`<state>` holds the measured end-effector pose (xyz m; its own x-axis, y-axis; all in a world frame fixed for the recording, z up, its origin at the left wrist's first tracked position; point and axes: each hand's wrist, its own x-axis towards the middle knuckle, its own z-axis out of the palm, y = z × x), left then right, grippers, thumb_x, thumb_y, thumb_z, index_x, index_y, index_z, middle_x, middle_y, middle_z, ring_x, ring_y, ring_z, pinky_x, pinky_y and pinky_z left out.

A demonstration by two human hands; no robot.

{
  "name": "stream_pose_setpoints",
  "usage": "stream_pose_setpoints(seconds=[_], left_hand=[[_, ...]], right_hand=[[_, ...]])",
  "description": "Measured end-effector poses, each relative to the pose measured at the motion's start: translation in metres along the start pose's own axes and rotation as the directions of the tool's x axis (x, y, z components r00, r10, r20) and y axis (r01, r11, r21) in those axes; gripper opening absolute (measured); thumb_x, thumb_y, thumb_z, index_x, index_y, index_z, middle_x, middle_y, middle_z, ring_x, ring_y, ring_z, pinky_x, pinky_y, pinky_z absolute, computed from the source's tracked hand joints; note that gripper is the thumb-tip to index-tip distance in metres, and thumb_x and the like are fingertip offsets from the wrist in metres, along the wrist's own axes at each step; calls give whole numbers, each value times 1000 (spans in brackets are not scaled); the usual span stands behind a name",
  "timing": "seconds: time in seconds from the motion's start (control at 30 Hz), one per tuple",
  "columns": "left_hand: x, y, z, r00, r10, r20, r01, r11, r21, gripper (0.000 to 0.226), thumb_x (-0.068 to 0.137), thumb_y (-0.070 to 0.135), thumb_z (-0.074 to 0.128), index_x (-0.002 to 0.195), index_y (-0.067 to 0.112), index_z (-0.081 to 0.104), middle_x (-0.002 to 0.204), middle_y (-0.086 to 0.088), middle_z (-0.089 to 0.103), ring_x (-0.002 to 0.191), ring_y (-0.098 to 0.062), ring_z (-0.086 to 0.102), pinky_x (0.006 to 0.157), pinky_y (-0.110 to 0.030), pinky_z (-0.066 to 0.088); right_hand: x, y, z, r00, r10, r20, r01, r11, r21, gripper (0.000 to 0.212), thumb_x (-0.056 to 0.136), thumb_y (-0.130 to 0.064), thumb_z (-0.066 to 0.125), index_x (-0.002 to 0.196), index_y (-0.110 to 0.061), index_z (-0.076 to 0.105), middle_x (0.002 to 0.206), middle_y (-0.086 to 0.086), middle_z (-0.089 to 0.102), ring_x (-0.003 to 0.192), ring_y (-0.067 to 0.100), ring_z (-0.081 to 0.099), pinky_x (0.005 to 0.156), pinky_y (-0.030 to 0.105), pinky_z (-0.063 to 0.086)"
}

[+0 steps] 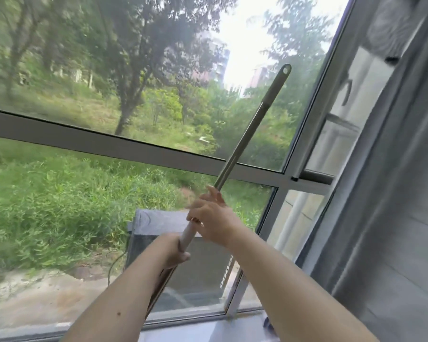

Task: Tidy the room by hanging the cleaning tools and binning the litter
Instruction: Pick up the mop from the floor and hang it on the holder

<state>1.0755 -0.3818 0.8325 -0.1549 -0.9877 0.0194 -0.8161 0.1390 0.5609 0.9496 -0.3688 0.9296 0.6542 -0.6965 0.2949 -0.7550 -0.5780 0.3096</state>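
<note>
A long metal cleaning-tool pole (247,134) slants up to the right in front of the window, and its tip has a small hanging hole (285,70). My left hand (176,250) is closed around the pole's lower part. Just above it, my right hand (213,215) grips the same pole. The tool's head is hidden below my arms. No litter is in sight.
A large window with a grey frame (134,146) fills the view, with trees and grass outside. A grey outdoor unit (173,257) sits beyond the glass. A grey curtain (393,218) hangs at the right beside an open window sash (331,149).
</note>
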Motion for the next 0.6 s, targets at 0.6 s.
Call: stream_pose_setpoints(seconds=[0.6], left_hand=[[-42,257,-15,860,511,-4,-468,784,-408,31,85,11,67,106,15,44,100,-9,52,59,-13,53,56,-23,49]], right_hand=[[-150,90,-218,301,426,-853,-652,745,142,45,78,-5,62,123,-6,56,124,12,56,116,30,53,96,43,43]])
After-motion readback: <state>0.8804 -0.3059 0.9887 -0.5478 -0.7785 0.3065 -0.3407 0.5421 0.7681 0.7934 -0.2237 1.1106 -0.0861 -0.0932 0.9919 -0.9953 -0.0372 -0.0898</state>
